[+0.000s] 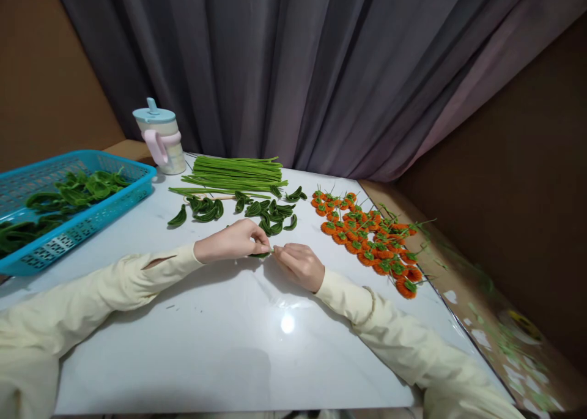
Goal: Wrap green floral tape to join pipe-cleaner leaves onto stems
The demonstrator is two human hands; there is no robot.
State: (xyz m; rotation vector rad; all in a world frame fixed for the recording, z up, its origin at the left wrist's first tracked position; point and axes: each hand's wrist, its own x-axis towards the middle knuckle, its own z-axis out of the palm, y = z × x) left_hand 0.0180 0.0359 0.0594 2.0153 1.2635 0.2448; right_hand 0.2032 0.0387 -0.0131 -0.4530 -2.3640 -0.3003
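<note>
My left hand is closed in a pinch on a small dark green fuzzy leaf, which shows just below its fingertips. Close beside it, my right hand is closed too, its thumb and finger pinching the leaf's right end. Most of the leaf is hidden by the fingers. Just beyond both hands lie several loose dark green fuzzy leaves. Behind those, bright green chenille stems lie in a bundle. Several orange fuzzy ornaments with green tops are grouped to the right.
A blue plastic basket at the left holds more green fuzzy pieces. A cup with a pale blue lid and pink handle stands at the back left of the white table. Scraps and a tape roll lie beyond its right edge.
</note>
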